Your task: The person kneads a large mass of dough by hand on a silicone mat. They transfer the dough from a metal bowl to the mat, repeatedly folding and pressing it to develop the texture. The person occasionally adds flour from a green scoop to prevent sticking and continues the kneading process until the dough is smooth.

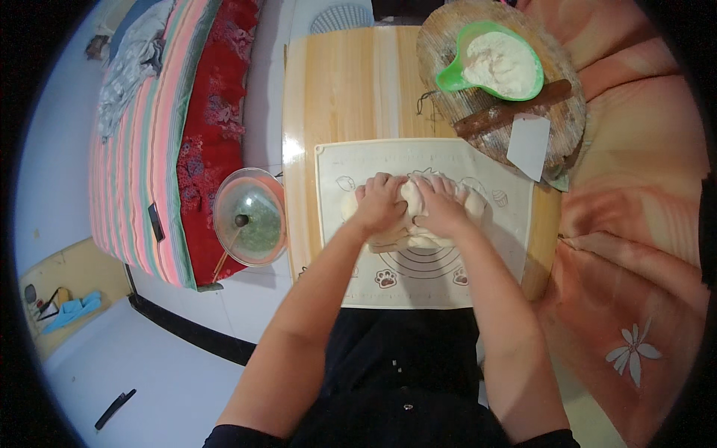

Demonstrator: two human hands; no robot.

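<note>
A broad, lumpy mass of pale dough (407, 239) lies on a cream-coloured kneading mat (508, 257) printed with rings and paw marks. My left hand (382, 200) presses into the left half of it, fingers curled over the far side. Beside it, my right hand (441, 206) grips the right half in the same way, with a ridge of dough bulging between the two hands. Both palms are against the dough, and some of it is hidden under them. My forearms reach in from the lower edge.
The mat rests on a wooden table (336, 82). At the far right, a round wooden board (441, 56) bears a green scoop (455, 75) of flour (500, 63), a rolling pin (515, 108) and a white scraper (529, 145). A glass-lidded bowl (250, 216) stands left of the table.
</note>
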